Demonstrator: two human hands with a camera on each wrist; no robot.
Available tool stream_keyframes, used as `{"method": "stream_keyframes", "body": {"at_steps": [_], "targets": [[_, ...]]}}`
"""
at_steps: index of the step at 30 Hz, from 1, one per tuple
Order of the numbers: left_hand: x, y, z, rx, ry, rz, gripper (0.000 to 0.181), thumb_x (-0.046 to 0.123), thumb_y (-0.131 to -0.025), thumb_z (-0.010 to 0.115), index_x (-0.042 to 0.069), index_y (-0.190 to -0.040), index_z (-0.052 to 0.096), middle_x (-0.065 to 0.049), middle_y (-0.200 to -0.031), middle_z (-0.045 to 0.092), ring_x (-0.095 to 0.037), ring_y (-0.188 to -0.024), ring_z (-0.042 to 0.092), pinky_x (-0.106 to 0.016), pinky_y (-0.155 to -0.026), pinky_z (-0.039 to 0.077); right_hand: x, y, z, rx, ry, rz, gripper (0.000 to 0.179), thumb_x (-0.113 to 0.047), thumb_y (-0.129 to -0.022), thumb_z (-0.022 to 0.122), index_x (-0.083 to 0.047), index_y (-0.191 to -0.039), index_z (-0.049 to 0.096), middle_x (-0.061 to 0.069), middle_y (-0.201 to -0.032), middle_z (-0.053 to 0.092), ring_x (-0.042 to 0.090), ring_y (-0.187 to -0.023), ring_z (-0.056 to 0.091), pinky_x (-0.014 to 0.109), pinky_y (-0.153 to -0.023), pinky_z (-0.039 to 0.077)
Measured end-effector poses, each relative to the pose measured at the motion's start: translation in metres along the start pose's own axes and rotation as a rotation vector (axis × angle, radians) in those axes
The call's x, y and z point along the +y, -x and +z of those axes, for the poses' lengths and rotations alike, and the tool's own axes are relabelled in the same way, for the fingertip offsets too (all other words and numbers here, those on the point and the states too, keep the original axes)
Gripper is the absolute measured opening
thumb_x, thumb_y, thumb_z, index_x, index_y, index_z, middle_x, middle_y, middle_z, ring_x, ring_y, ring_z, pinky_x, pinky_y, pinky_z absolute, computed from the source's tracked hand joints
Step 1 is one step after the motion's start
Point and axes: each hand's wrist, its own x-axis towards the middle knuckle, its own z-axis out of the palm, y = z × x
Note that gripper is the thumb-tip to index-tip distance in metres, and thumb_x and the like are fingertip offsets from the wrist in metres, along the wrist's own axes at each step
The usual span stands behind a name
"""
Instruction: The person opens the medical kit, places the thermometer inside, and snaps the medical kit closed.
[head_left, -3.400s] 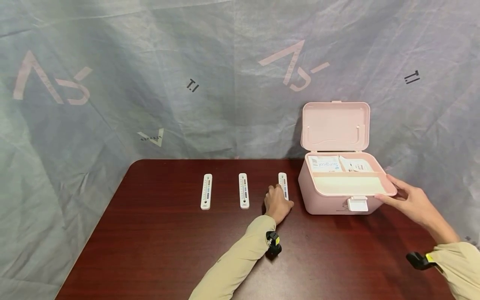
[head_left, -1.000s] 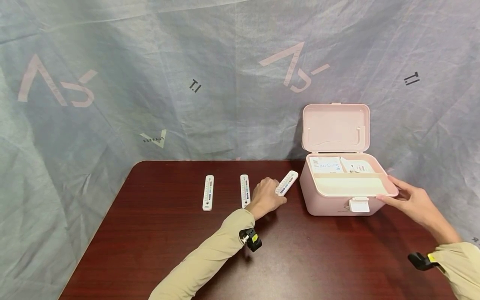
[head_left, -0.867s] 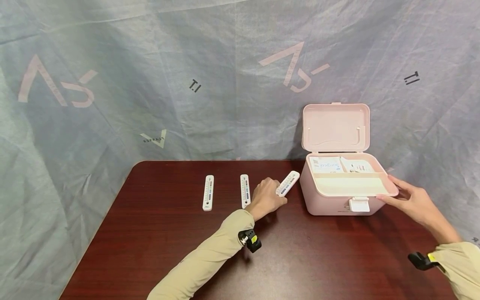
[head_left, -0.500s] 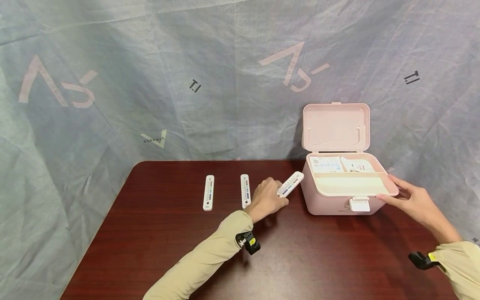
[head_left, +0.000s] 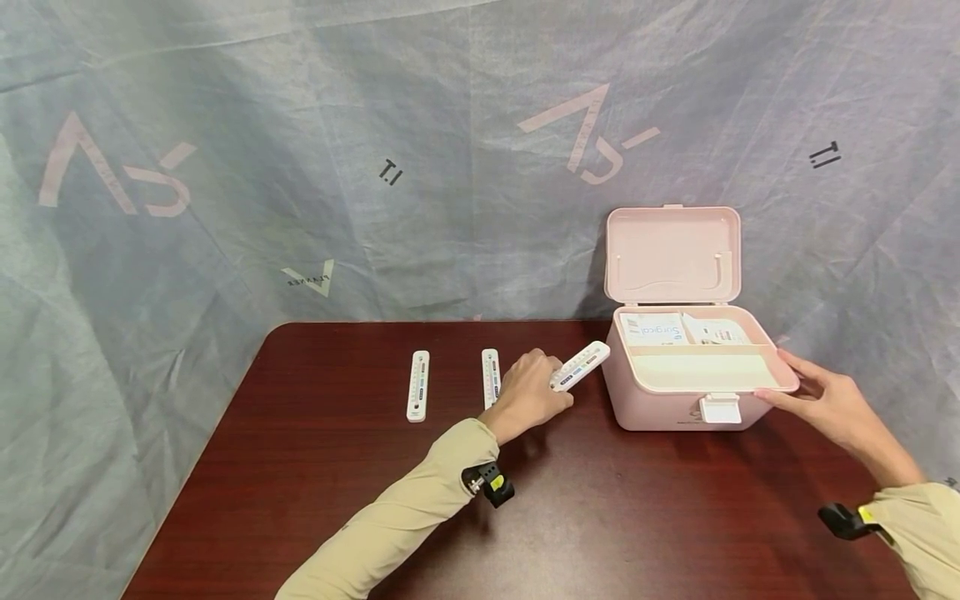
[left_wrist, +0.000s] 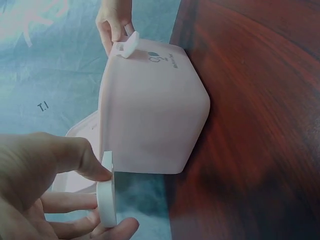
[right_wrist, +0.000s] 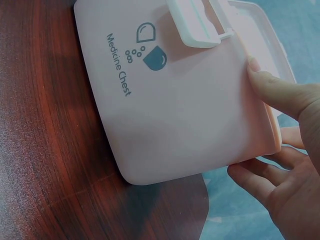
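My left hand (head_left: 528, 393) pinches a white thermometer (head_left: 581, 366) between thumb and fingers, tilted up to the right, just left of the pink medicine chest (head_left: 678, 412). In the left wrist view the thermometer (left_wrist: 106, 192) shows edge-on, raised off the table. The chest's lid (head_left: 672, 254) stands up behind it, and its white front latch (head_left: 720, 408) hangs down. At the chest's front right corner my right hand (head_left: 840, 412) grips the rim, thumb in front and fingers round the side. A second thermometer (head_left: 491, 377) is partly hidden by my left hand; a third thermometer (head_left: 417, 386) lies farther left.
Inside the chest, a packet printed "Surgical" (head_left: 651, 330) and another white packet (head_left: 716, 332) fill the back compartments, ahead of a pale front tray (head_left: 701, 372). Everything rests on a dark red wooden table (head_left: 315, 467). A grey cloth (head_left: 375, 100) hangs behind it.
Since the earliest frame, my left hand has lifted the rightmost thermometer off the table and tilted it toward the chest. Over the last second it has barely shifted. My right hand stays on the chest's corner.
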Motion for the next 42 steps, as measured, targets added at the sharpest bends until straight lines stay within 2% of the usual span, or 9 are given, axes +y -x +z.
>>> {"method": "stream_keyframes", "body": {"at_steps": [8, 16, 23, 42], "targets": [[0.005, 0.002, -0.009, -0.025, -0.016, 0.052, 0.035, 0.020, -0.068, 0.078, 0.010, -0.101, 0.072, 0.000, -0.082, 0.057, -0.014, -0.077, 0.053, -0.025, -0.062, 0.042, 0.001, 0.000, 0.000, -0.005, 0.003, 0.007, 0.086, -0.028, -0.082, 0.075, 0.000, -0.146, 0.027, 0.038, -0.132, 0.039, -0.027, -0.086, 0.039, 0.004, -0.062, 0.037], [0.012, 0.003, -0.019, -0.049, -0.039, 0.079, 0.038, 0.019, -0.069, 0.077, 0.009, -0.106, 0.071, -0.002, -0.088, 0.059, -0.018, -0.084, 0.055, -0.028, -0.069, 0.044, 0.001, 0.001, 0.000, 0.010, -0.009, -0.010, 0.084, -0.026, -0.081, 0.075, 0.002, -0.145, 0.029, 0.039, -0.130, 0.040, -0.026, -0.086, 0.041, 0.004, -0.063, 0.038], [0.015, 0.002, -0.026, -0.061, -0.026, 0.091, 0.040, 0.017, -0.071, 0.075, 0.009, -0.110, 0.070, -0.003, -0.093, 0.061, -0.019, -0.089, 0.055, -0.028, -0.073, 0.044, -0.002, 0.001, 0.000, 0.005, 0.002, 0.012, 0.085, -0.028, -0.081, 0.075, 0.001, -0.146, 0.028, 0.038, -0.131, 0.041, -0.027, -0.085, 0.040, 0.005, -0.062, 0.038], [0.026, -0.007, -0.028, -0.091, -0.012, 0.088, 0.041, 0.013, -0.074, 0.071, 0.010, -0.115, 0.068, -0.003, -0.103, 0.063, -0.017, -0.097, 0.052, -0.026, -0.075, 0.046, -0.001, -0.001, 0.000, -0.003, 0.026, 0.031, 0.088, -0.033, -0.080, 0.075, -0.002, -0.147, 0.027, 0.037, -0.133, 0.040, -0.026, -0.085, 0.038, 0.005, -0.061, 0.038]]}}
